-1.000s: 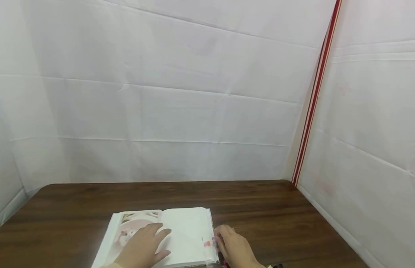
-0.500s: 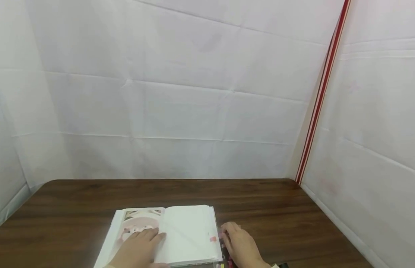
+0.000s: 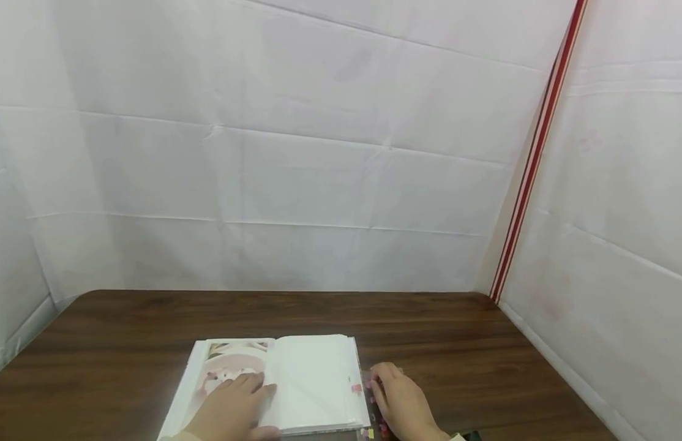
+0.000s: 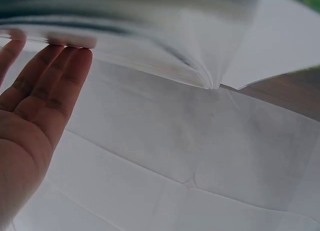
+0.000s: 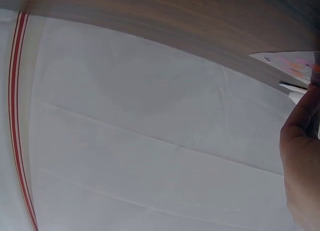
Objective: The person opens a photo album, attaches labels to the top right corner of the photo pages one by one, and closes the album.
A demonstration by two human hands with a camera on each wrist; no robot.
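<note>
An open book [image 3: 313,386] lies on the dark wooden table, with a pink picture of a small animal on its left page and a nearly blank white right page. My left hand [image 3: 231,407] rests on the left page near the fold, fingers extended; in the left wrist view its fingertips touch the page edge. Beside the book's right edge is a see-through sticker sheet [image 3: 368,433] with small pink, red and yellow stickers. My right hand [image 3: 400,398] holds this sheet with bent fingers, partly covering it. A small pink sticker [image 3: 356,388] shows at the right page's edge.
The brown table [image 3: 457,343] extends behind and to both sides of the book. White cloth [image 3: 297,153] hangs behind it, with a red striped band [image 3: 534,153] at the right corner. A dark object [image 3: 472,436] shows beside my right wrist.
My left hand has settled lower and flatter on the left page. The right hand has shifted slightly right of the book, and more of the sticker sheet shows. The view has also shifted.
</note>
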